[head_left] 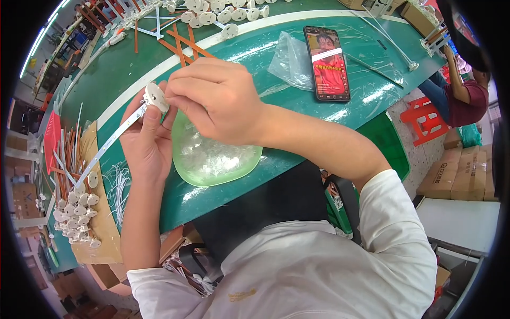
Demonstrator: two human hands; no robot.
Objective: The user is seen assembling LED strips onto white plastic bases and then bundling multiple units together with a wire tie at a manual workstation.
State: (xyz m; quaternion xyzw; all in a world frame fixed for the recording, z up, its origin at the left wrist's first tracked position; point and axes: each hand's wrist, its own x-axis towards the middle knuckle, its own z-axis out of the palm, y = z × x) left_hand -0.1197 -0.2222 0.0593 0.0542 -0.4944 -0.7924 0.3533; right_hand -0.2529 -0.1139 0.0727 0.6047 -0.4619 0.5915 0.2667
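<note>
My left hand (142, 146) is closed on a white round end cap (155, 98), held up over the table's near left part. From the cap, a narrow white strip (112, 139) with small dots along it, seemingly an LED strip, slants down to the left. My right hand (226, 101) is bent in a pinch at the cap's right side. Whatever its fingertips hold is too small or hidden to make out. Below the hands sits a light green bowl (197, 179) of small transparent pieces, partly covered by my right hand.
A lit phone (329, 66) lies beyond my right forearm, beside a transparent plastic bag (291, 61). Capped strips (79, 210) are heaped at the left on cardboard, near thin white wires (118, 189). More white caps (204, 16) lie at the far side. Another person (467, 95) sits at right.
</note>
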